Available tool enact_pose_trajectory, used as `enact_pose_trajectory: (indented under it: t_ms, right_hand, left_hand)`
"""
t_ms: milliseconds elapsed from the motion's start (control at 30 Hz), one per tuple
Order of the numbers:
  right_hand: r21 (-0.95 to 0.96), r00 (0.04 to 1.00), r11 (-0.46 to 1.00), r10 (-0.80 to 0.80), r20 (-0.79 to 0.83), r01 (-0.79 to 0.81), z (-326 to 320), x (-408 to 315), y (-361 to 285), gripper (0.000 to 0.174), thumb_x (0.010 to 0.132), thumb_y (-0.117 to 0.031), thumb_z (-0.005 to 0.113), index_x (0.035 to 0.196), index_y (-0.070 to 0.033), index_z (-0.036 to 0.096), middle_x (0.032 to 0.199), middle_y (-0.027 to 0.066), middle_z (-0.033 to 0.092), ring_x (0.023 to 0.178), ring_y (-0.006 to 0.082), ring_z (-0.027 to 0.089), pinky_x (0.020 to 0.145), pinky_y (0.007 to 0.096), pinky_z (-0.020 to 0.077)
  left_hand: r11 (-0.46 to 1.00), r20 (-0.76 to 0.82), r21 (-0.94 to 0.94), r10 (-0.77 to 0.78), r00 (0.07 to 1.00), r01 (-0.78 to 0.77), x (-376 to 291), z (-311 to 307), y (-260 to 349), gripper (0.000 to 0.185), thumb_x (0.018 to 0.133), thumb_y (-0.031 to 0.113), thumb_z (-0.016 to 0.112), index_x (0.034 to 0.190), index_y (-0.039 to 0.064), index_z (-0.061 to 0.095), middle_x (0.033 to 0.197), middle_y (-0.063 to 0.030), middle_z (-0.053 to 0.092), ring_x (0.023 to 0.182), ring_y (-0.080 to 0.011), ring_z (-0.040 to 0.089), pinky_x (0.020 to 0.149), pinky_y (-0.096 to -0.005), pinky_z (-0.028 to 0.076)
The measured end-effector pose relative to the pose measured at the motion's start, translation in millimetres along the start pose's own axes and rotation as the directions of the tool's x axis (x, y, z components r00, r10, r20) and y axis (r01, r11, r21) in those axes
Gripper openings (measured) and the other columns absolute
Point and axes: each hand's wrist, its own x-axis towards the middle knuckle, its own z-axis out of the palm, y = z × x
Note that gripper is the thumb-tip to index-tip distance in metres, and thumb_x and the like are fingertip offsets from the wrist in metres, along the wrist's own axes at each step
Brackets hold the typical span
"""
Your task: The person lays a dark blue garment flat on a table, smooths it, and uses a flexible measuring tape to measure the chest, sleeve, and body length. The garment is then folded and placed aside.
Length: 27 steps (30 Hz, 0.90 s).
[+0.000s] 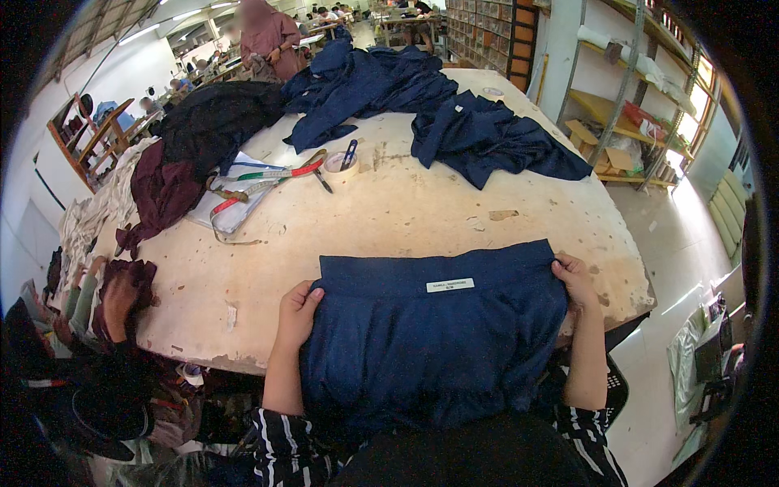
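Observation:
A navy blue garment (pixel 420 341) with a wide waistband is stretched out before me, its upper edge over the near part of the table and its body hanging towards my lap. My left hand (pixel 298 313) pinches the left end of the band between thumb and fingers. At the other end, my right hand (pixel 575 280) grips the band's corner. A small white label (pixel 450 285) bearing writing sits on the band, right of its middle. Folds hide the garment's lower part.
On the worn wooden table (pixel 389 213) lie a navy garment pile (pixel 377 79), another navy garment (pixel 493 134), dark and maroon cloth (pixel 207 128), a tape measure (pixel 268 175), papers (pixel 234 204), a tape roll (pixel 342 165) and a cutter knife (pixel 349 154). At left, a co-worker's hand (pixel 120 296) holds maroon cloth. Metal shelves (pixel 627 103) stand right.

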Motion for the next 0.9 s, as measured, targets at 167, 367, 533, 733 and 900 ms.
enact_pose_trajectory:
  t_ms: [167,367,533,733,900]
  right_hand:
    - [0.12,1.0,0.993,-0.013,0.027,0.01,6,-3,-3,0.016,0.086,-0.006,0.055,0.098,0.002,0.062,0.09,0.0032,0.064,0.078,0.0119,0.058,0.073,0.0237,0.0458]
    - [0.086,0.999,0.996,-0.026,0.029,0.024,-2,-3,1,0.017,0.085,-0.003,0.054,0.1,0.0,0.062,0.091,0.0022,0.064,0.08,0.0115,0.058,0.076,0.0241,0.0455]
    - [0.12,0.997,0.993,-0.031,0.065,0.023,-2,0,3,0.017,0.085,-0.008,0.057,0.1,-0.001,0.062,0.092,0.0022,0.064,0.08,0.0105,0.059,0.076,0.0238,0.0468]
    - [0.028,1.0,1.0,0.001,0.022,-0.002,3,-4,-4,0.02,0.084,-0.008,0.06,0.102,0.0,0.061,0.093,0.0015,0.064,0.081,0.0099,0.058,0.076,0.0233,0.0456]
    - [-0.168,0.968,0.986,0.038,0.249,0.005,26,-18,-52,0.025,0.077,-0.009,0.067,0.1,0.001,0.062,0.09,0.0013,0.064,0.077,0.0098,0.057,0.072,0.0245,0.0456]
  left_hand:
    - [1.0,-0.033,0.022,0.011,0.999,-0.01,0,-2,0,0.018,0.089,0.008,0.052,0.1,-0.003,0.061,0.088,-0.0022,0.062,0.079,-0.0084,0.053,0.073,-0.0213,0.042]
    - [1.0,-0.021,-0.02,0.021,1.0,-0.021,2,-1,2,0.018,0.089,0.006,0.051,0.102,-0.004,0.06,0.089,-0.0036,0.062,0.08,-0.0091,0.054,0.074,-0.0218,0.042]
    - [0.998,-0.016,-0.067,-0.017,1.0,0.016,1,-3,4,0.018,0.089,0.005,0.051,0.102,-0.004,0.059,0.089,-0.004,0.062,0.079,-0.009,0.055,0.074,-0.0218,0.043]
    - [0.998,0.015,-0.033,-0.051,0.999,0.051,1,-1,7,0.016,0.084,0.005,0.059,0.098,-0.003,0.06,0.086,-0.0028,0.063,0.075,-0.0089,0.056,0.07,-0.0211,0.044]
    - [0.993,0.22,-0.098,-0.045,0.974,0.068,-6,-12,36,0.018,0.076,0.003,0.068,0.093,-0.001,0.062,0.082,-0.0013,0.064,0.071,-0.0081,0.058,0.069,-0.0203,0.045]
